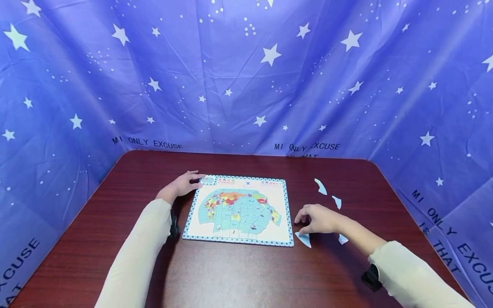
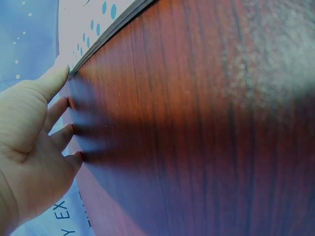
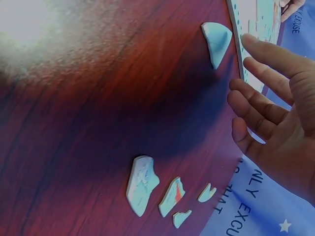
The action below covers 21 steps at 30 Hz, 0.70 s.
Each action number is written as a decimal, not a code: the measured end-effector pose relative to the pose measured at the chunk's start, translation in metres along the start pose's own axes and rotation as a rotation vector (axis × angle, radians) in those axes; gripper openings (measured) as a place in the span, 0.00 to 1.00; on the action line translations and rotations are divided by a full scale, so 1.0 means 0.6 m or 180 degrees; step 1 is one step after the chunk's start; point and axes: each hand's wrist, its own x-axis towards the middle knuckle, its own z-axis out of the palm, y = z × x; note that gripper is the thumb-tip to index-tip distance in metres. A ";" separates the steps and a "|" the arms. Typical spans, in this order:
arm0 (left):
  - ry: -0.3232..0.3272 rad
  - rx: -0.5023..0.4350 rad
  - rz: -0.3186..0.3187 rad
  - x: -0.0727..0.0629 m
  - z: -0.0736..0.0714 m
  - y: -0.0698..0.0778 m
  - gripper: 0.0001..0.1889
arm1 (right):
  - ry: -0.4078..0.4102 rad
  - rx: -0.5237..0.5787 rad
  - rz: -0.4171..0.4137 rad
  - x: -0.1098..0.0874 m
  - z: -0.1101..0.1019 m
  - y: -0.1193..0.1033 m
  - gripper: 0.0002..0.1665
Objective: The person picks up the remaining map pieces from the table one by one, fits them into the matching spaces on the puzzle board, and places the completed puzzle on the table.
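A world-map jigsaw board point(image 1: 290, 214) with a dotted blue border lies flat on the table, most of its map filled in. My left hand point(image 1: 182, 186) is at the board's upper left corner, thumb on the edge point(image 2: 74, 69) and fingertips down on the table. To the right of the board, my right hand point(image 1: 317, 219) hovers with loosely bent fingers and nothing in its grasp. Just below its fingertips in the head view lies a light blue, pointed puzzle piece point(image 1: 304, 240), also seen as a wedge-shaped piece point(image 3: 217, 44) beside the board in the right wrist view.
Several more loose pieces lie right of the board: a curved piece point(image 1: 320, 186), a smaller one point(image 1: 337, 202) and one partly behind the right wrist point(image 1: 343, 239). The right wrist view shows a larger pale piece point(image 3: 142, 186) apart from the board. A starry blue curtain point(image 1: 246, 85) surrounds the table.
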 end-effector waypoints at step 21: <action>-0.0023 -0.0006 -0.0032 0.000 0.001 0.000 0.27 | -0.0090 0.0114 -0.0048 -0.017 0.018 0.000 0.15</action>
